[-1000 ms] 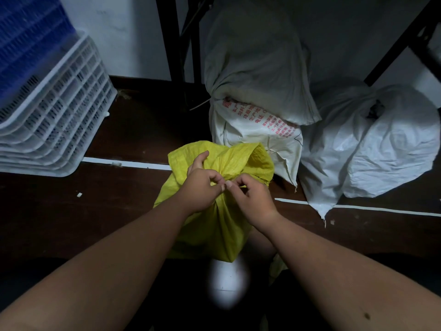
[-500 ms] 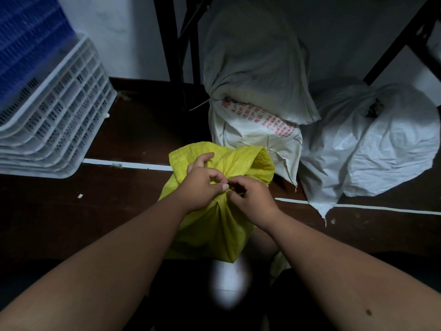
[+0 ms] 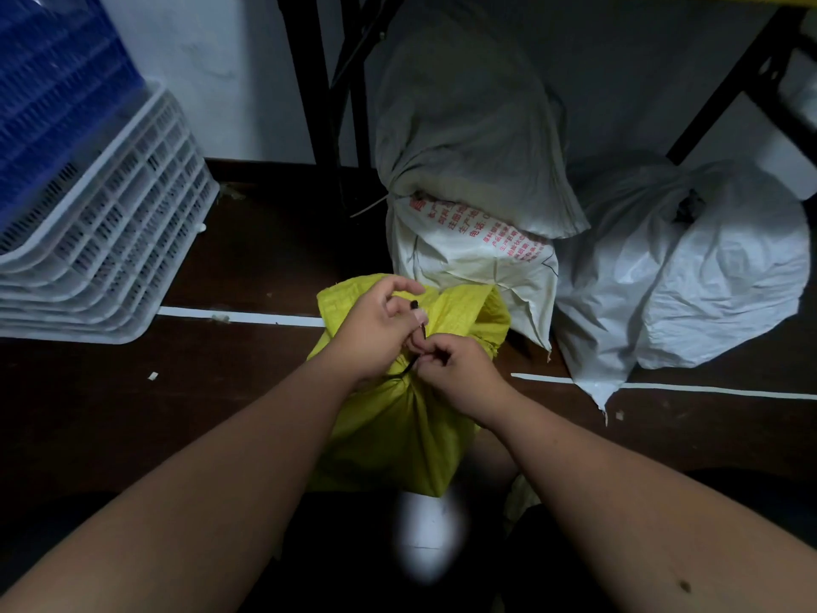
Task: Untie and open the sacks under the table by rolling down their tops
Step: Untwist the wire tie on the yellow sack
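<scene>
Leftmost stood the stacked white crates [image 3: 101, 227] with a blue crate [image 3: 53, 73] on top, well apart from my work. Next came my left hand [image 3: 380, 334], its fingers curled and pinching the upper end of the dark tie cord [image 3: 418, 336] above the neck of the yellow sack [image 3: 398, 431], lifting that end so the knot would slacken, as I judged it. Just beside it my right hand [image 3: 460, 369] pinched the lower part of the same cord at the gathered neck, steadying the knot while the other hand worked it. The yellow sack sat on the dark floor [image 3: 243, 258] directly before me, its top bunched and tied, so nothing had been rolled down. Behind it, under the black table frame [image 3: 318, 104], a grey sack [image 3: 468, 139] leaned over a white printed sack [image 3: 477, 254], and further right lay a white woven sack [image 3: 707, 276], its neck apparently knotted too.
</scene>
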